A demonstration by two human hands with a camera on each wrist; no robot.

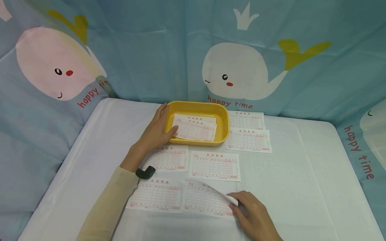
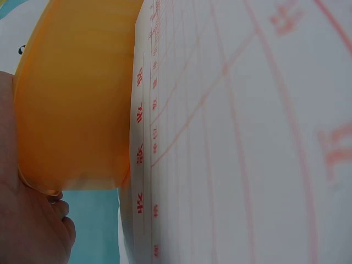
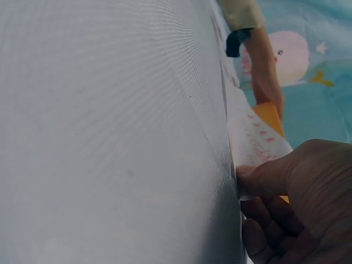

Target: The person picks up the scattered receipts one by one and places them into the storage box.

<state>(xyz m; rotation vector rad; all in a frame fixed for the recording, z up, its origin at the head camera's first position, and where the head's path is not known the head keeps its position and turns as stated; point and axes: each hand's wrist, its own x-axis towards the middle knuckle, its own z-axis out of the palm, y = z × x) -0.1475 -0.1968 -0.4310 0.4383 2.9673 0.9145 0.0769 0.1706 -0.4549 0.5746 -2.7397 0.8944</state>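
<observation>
A yellow plastic basin [image 1: 197,143] stands at the back of the table with a few printed slips [image 1: 194,130] lying in it. My left hand [image 1: 158,129] holds its left side, the thumb over the rim above the slips; in the left wrist view the hand [image 2: 33,220] lies against the orange-looking wall [image 2: 71,110]. At the front, my right hand [image 1: 253,212] pinches the right edge of a paper receipt slip [image 1: 206,201] between thumb and fingers. Its upper right edge curls up off the table. In the right wrist view, thumb and fingers [image 3: 264,176] grip that paper [image 3: 256,132].
More red-printed slips lie on the white-covered table [image 1: 301,187]: one at front left [image 1: 156,195], one in the middle [image 1: 214,166], one partly under the left wrist [image 1: 169,159], and two overlapping right of the basin [image 1: 248,140]. A blue whale-print curtain [image 1: 150,50] hangs behind.
</observation>
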